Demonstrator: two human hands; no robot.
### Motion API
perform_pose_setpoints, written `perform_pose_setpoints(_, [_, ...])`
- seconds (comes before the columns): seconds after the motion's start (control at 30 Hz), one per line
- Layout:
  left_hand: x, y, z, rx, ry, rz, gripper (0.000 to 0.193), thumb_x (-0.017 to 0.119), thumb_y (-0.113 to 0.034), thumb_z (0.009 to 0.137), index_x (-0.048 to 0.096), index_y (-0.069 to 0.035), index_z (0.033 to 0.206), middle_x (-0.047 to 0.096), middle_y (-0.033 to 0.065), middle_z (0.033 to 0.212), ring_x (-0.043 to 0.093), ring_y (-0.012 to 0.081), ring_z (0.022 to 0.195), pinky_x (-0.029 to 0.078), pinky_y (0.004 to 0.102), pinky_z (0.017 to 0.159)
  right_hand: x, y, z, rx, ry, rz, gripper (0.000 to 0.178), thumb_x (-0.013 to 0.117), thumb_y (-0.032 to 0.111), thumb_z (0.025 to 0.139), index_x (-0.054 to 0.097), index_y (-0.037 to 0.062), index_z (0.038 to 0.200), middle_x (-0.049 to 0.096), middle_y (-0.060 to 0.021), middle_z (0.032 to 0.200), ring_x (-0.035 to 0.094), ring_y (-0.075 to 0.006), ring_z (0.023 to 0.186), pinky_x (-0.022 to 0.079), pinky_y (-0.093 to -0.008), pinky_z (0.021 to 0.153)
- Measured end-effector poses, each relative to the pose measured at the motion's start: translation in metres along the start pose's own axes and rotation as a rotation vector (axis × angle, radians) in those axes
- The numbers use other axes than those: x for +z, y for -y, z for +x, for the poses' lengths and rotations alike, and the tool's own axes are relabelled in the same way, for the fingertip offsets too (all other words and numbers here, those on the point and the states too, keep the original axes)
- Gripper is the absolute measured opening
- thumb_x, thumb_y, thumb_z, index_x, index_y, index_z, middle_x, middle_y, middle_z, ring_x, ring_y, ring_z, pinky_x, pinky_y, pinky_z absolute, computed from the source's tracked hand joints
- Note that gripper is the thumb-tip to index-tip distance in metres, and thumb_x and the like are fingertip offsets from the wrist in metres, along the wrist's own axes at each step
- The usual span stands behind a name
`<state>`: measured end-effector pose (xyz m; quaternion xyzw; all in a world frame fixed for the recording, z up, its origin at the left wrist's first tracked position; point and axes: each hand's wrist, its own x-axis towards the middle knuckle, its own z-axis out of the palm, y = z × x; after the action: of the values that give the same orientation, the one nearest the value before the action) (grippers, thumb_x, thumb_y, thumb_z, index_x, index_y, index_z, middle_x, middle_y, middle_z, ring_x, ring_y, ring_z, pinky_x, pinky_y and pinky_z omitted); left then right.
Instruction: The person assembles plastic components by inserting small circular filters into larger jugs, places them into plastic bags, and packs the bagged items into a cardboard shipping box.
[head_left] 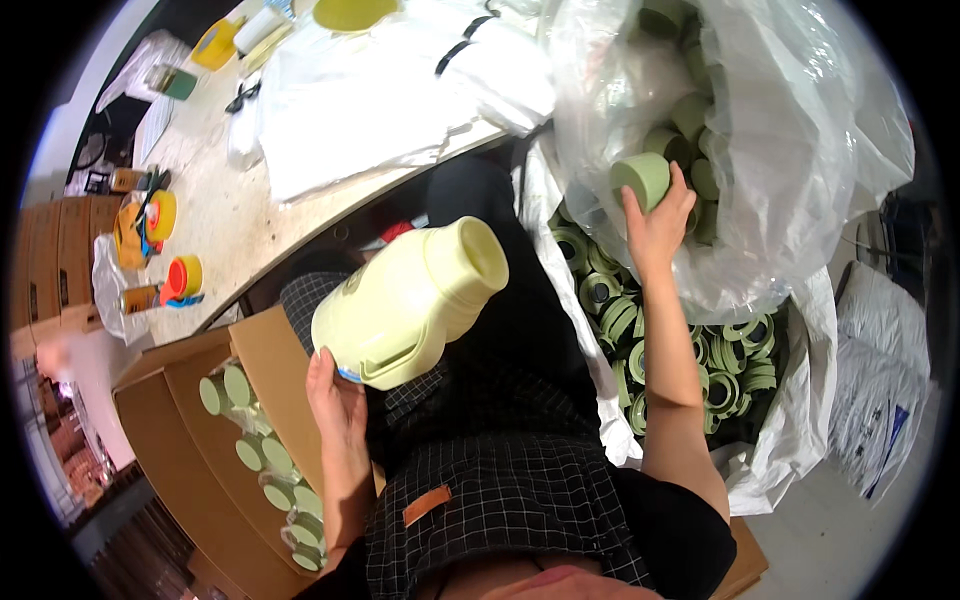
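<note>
In front of me my left hand (338,408) supports a pale yellow-green vacuum jug (385,300) by its base. The jug lies tilted, its open neck pointing up and to the right, its handle toward me. At the upper right my right hand (662,222) reaches into a large clear plastic bag (800,130). Thumb and fingers there are closed round a light green cup lid (641,181). More green cup lids (690,115) lie deeper in the bag, partly hidden by its folds.
Beneath the clear bag, a white woven sack (810,370) holds many green ring-shaped parts (722,385). To my left stands an open cardboard box (180,440) with green-topped jugs (250,450). A worktable (225,265) carries white plastic bags (350,120) and tape rolls (182,278).
</note>
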<state>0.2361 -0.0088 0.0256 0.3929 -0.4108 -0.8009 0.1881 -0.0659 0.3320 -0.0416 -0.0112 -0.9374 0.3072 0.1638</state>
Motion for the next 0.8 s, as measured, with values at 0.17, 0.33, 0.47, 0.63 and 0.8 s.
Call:
perform_pose_setpoints(0.17, [-0.007, -0.003, 0.002, 0.009, 0.032, 0.011, 0.030, 0.052, -0.019, 0.104, 0.059, 0.003, 0.124, 0.068, 0.0145, 0.121, 0.066, 0.0231, 0.111, 0.052, 0.0384, 0.098, 0.002, 0.067, -0.070, 0.664, 0.879, 1.486, 0.057, 0.045, 0.044, 0.105, 0.048, 0.0001, 0.143, 0.058, -0.0168, 0.135, 0.052, -0.0271, 0.128, 0.040, -0.0372, 0.108])
perform_pose_setpoints(0.33, [-0.009, -0.016, -0.002, -0.068, 0.054, 0.052, 0.030, 0.054, -0.020, 0.103, 0.060, 0.003, 0.122, 0.069, 0.0138, 0.118, 0.068, 0.0229, 0.106, 0.052, 0.0381, 0.098, -0.008, 0.138, -0.083, 0.047, 0.687, 1.199, 0.063, 0.042, 0.049, 0.104, 0.052, -0.0014, 0.139, 0.056, -0.0178, 0.138, 0.052, -0.0306, 0.131, 0.036, -0.0408, 0.112])
perform_pose_setpoints(0.47, [0.001, -0.023, 0.003, -0.055, -0.172, 0.134, 0.026, 0.056, -0.018, 0.101, 0.063, 0.002, 0.116, 0.070, 0.0110, 0.109, 0.067, 0.0216, 0.096, 0.052, 0.0369, 0.094, -0.038, 0.154, -0.073, -0.624, 0.559, 1.086, 0.050, 0.040, 0.042, 0.106, 0.058, 0.0022, 0.132, 0.058, -0.0138, 0.131, 0.056, -0.0227, 0.116, 0.042, -0.0360, 0.103])
perform_pose_setpoints(0.63, [0.010, -0.068, -0.008, 1.175, -0.020, 0.542, 0.022, 0.061, -0.016, 0.096, 0.057, 0.006, 0.100, 0.066, 0.0159, 0.102, 0.063, 0.0219, 0.094, 0.055, 0.0398, 0.085, 0.014, 0.159, -0.149, 0.779, 0.769, 1.579, 0.046, 0.035, 0.038, 0.107, 0.053, 0.0029, 0.131, 0.059, -0.0103, 0.123, 0.058, -0.0184, 0.107, 0.043, -0.0325, 0.098])
perform_pose_setpoints(0.8, [0.053, -0.122, 0.023, 1.020, 0.629, 0.725, 0.024, 0.068, -0.021, 0.086, 0.057, 0.001, 0.089, 0.062, 0.0141, 0.096, 0.060, 0.0277, 0.096, 0.049, 0.0464, 0.094, -0.050, 0.098, -0.152, 0.059, 0.738, 0.930, 0.028, 0.056, 0.020, 0.098, 0.062, 0.0023, 0.119, 0.063, -0.0125, 0.117, 0.063, -0.0219, 0.099, 0.050, -0.0346, 0.091])
